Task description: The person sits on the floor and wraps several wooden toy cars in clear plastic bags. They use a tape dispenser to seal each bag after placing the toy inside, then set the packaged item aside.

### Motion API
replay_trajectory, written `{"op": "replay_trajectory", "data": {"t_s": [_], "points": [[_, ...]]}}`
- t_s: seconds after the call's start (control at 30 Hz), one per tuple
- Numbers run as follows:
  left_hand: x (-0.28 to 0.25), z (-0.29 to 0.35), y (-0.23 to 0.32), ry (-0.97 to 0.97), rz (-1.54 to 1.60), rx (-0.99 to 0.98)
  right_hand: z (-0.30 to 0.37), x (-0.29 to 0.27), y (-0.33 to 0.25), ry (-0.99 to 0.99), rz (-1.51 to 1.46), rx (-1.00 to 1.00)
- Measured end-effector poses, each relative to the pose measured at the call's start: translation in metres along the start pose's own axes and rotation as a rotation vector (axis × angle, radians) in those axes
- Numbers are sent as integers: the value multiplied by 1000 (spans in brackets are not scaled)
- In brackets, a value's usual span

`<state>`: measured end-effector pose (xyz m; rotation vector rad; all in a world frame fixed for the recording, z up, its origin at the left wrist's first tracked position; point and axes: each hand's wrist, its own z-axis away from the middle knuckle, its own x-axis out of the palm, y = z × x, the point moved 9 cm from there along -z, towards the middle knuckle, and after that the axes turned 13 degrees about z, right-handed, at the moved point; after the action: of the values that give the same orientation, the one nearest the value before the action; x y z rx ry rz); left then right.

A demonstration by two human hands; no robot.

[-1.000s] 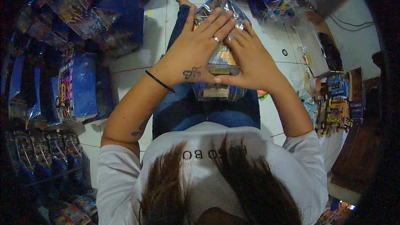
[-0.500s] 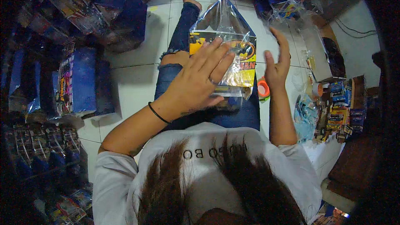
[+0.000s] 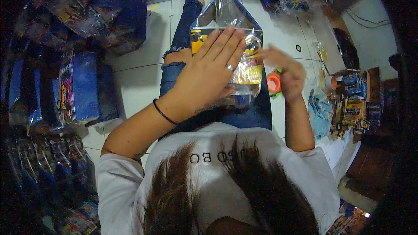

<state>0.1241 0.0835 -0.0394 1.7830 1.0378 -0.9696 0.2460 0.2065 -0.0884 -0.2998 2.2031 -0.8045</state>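
A gable-topped box [image 3: 254, 75] in clear plastic wrap, with a yellow and black printed front and a blue edge, rests on my lap. My left hand [image 3: 217, 61] lies flat across its front, fingers stretched out and pressing on the wrap; the thumb is toward the box's lower edge. My right hand [image 3: 285, 72] is beside the box's right edge, its fingers toward the printed front. Motion smears it, so its finger pose and whether it touches the wrap are unclear. Just left of that hand, an orange tape roll [image 3: 273, 82] lies on the floor.
Several blue boxes [image 3: 85, 89] in plastic stand at the left. More wrapped packages [image 3: 93, 19] fill the upper left. Small toy-car packs [image 3: 355, 109] sit in a box at the right, by a light blue plastic bag [image 3: 320, 115]. A black ring [image 3: 298, 48] lies on the tiles.
My right hand has swung in toward the box's right edge and blurred. The box and my left hand have shifted slightly left in view. A black ring now shows on the floor.
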Motion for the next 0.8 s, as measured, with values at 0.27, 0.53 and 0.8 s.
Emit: {"op": "replay_trajectory", "data": {"t_s": [0.27, 0.53, 0.8], "points": [[14, 25, 6, 140, -17, 34, 304, 9, 350, -52, 303, 1481], [7, 26, 3, 231, 29, 105, 150, -33, 250, 842, -800, 1099], [15, 31, 1, 315, -57, 142, -134, 3, -175, -143, 198, -559]]}}
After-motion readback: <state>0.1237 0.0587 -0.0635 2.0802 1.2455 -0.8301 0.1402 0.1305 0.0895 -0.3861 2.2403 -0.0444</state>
